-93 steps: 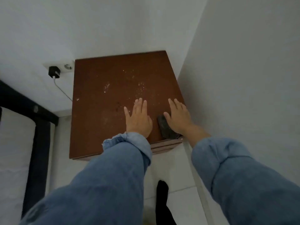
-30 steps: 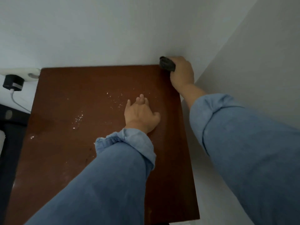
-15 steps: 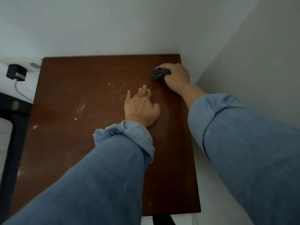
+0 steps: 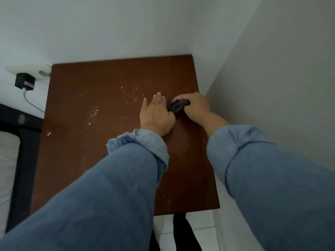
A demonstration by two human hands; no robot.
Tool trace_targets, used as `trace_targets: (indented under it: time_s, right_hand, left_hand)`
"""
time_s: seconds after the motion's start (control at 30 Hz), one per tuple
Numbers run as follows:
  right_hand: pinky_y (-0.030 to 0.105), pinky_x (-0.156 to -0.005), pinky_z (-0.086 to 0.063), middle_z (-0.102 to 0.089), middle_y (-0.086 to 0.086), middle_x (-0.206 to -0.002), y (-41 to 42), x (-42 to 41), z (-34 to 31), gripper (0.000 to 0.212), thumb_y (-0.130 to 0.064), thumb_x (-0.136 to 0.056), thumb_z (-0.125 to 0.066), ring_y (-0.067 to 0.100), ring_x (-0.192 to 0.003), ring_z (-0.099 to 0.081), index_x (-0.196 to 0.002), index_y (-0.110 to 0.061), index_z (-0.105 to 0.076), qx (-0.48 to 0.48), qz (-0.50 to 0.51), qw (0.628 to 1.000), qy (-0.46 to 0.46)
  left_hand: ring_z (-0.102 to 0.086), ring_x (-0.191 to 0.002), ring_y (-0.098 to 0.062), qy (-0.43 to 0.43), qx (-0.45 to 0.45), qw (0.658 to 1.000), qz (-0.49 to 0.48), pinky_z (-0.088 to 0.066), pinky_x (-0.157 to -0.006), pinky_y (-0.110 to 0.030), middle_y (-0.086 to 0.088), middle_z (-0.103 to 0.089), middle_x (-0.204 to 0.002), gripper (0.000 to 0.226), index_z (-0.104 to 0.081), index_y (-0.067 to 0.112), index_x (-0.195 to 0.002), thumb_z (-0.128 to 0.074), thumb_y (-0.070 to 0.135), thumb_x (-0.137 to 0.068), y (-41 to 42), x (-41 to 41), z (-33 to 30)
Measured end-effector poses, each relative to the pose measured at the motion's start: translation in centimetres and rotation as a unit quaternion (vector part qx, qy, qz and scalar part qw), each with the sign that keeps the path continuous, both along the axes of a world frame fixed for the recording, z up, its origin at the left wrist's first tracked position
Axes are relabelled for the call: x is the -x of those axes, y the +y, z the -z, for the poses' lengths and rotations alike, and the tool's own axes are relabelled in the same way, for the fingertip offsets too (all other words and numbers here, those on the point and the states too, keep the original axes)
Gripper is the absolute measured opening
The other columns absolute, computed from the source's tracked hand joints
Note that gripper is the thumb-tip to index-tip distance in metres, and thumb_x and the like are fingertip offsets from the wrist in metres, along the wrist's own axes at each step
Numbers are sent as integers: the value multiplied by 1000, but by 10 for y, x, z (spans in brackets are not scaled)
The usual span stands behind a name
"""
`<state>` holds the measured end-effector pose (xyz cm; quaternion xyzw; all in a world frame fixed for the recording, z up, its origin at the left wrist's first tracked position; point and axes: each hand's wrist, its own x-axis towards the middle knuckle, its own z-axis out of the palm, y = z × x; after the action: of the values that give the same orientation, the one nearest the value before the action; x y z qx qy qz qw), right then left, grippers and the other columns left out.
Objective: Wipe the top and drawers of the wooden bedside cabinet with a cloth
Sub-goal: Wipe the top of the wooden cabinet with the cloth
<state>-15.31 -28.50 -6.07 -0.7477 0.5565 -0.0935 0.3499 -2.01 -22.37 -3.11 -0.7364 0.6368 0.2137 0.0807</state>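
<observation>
Here my right hand [image 4: 196, 105] gripped the cloth [image 4: 178, 105]; left hand [image 4: 156, 115] lay flat; crumbs [image 4: 130, 95] needed firm, overlapping strokes.

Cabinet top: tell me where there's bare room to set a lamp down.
The cabinet top is bare at the back strip along the wall and in the near-right corner by the front edge. White crumbs dot the centre and left. It is crowded mid-right, where the left hand lies flat beside the right hand gripping the dark cloth.
</observation>
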Motion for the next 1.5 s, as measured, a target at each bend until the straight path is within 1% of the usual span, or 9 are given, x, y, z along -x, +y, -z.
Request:
trace_targets:
  time_s: [0.13, 0.43, 0.53, 0.67, 0.83, 1.07, 1.27, 1.37, 1.5]
  right_hand:
    - [37, -104, -44, -68, 7, -117, -1, -3, 3, 53, 1, -69, -43, 29, -112, -57, -100, -30, -73, -8, 16, 1000, -8]
    - [35, -106, -42, -69, 6, -117, 3, -5, -2, 53, 4, -69, -43, 28, -116, -56, -100, -27, -73, -29, 30, 999, -15]
    - [34, -105, -43, -70, 7, -115, 29, 1, -3, 53, 3, -68, -43, 28, -114, -58, -98, -28, -73, -31, 44, 998, -25]
    - [21, -96, -43, -70, 5, -112, 83, 17, -3, 54, 9, -69, -42, 22, -108, -60, -97, -24, -74, -30, 79, 996, -40]
    - [26, -98, -44, -69, 5, -114, 130, 27, 0, 55, 11, -67, -40, 23, -110, -58, -88, -30, -71, -53, 104, 992, -55]
    - [21, -92, -42, -71, 2, -110, 183, 44, 1, 56, 15, -64, -41, 19, -109, -60, -92, -19, -75, -53, 106, 991, -69]
    - [25, -99, -43, -68, 7, -118, 177, 42, -4, 51, 11, -74, -43, 24, -115, -58, -103, -17, -73, -57, 86, 994, -29]
    - [33, -101, -45, -68, 7, -119, 179, 43, -7, 49, 7, -76, -44, 25, -114, -59, -104, -21, -73, -47, 77, 996, -7]
    - [33, -103, -43, -66, 7, -123, 183, 43, -14, 47, 5, -81, -43, 26, -118, -56, -108, -21, -72, -60, 62, 996, 7]
  left_hand:
    - [-7, -150, -19, -11, -22, 1000, 1, 0, -122, -40, -7, -7, -163, 67, -14, 8, -154, -31, 32, -95, 24, 0, 0]
    - [-5, -150, -18, -13, -77, 997, 19, 3, -121, -47, -2, 2, -163, 67, -9, 13, -155, -27, 37, -96, 25, -9, 0]
    - [-4, -150, -19, -15, -65, 998, 20, 3, -120, -48, -2, 2, -164, 68, -8, 13, -155, -28, 37, -95, 28, -10, 5]
    - [-4, -150, -20, -27, -48, 998, 37, 0, -120, -50, -2, 1, -164, 69, -9, 12, -155, -26, 40, -95, 35, -8, 15]
    - [-4, -150, -20, -30, -32, 998, 36, 0, -120, -51, -2, 1, -164, 70, -9, 12, -155, -26, 42, -94, 33, -17, 20]
    - [-14, -149, -24, -46, -13, 998, 48, -1, -120, -50, -6, -7, -163, 67, -18, 9, -153, -23, 39, -94, 38, -12, 16]
    - [-13, -149, -23, -45, 24, 997, 57, -3, -121, -44, -10, -11, -162, 65, -20, 5, -153, -27, 32, -94, 106, 5, 8]
    - [-13, -149, -23, -40, 1, 999, 32, -5, -122, -44, -11, -12, -162, 66, -18, 4, -153, -27, 33, -94, 154, 16, 7]
    - [-5, -150, -22, -54, -47, 997, 37, -2, -121, -44, -8, 0, -163, 73, -7, 7, -155, -29, 40, -93, 186, 20, 11]
